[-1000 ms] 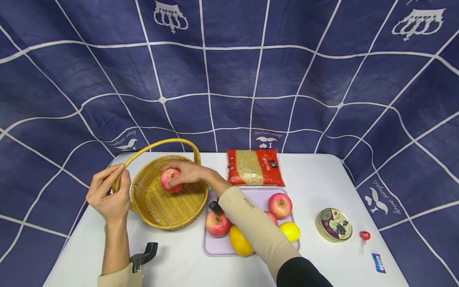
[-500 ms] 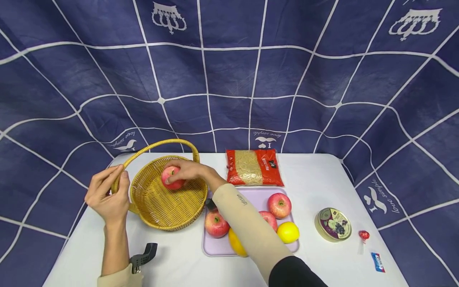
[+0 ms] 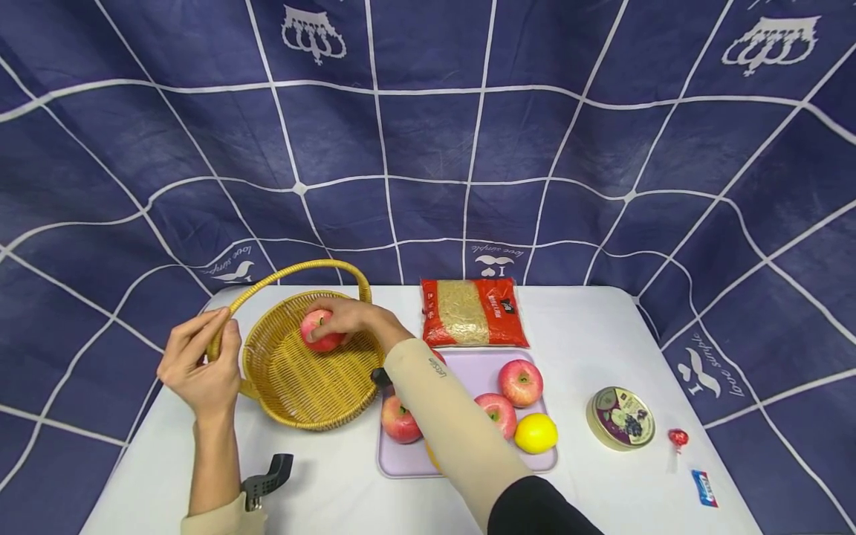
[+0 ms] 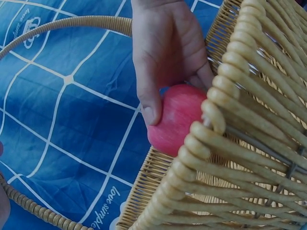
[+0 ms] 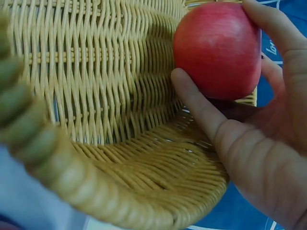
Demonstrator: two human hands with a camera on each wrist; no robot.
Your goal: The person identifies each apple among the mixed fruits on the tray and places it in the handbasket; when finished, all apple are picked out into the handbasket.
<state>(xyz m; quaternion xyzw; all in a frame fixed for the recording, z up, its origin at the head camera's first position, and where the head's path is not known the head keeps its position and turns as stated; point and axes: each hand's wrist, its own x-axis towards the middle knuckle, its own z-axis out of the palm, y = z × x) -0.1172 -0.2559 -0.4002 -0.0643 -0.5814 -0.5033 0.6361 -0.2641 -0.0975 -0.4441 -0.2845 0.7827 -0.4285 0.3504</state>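
Red apple (image 3: pixel 317 327) gripped in my curled right hand (image 3: pixel 351 316), I reach within the rim of the wicker basket (image 3: pixel 294 386); my left hand (image 3: pixel 203 360) pinches its handle (image 3: pixel 321 263), where a careless tug could tip it.

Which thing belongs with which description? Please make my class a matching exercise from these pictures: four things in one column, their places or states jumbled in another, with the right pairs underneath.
Column one
1. Left hand
2. Right hand
3. Lemon
4. Round tin

Column two
A. On the lilac tray
B. Holding an apple
C. On the white table, to the right of the tray
D. Gripping the basket handle

Right pairs: 1-D, 2-B, 3-A, 4-C
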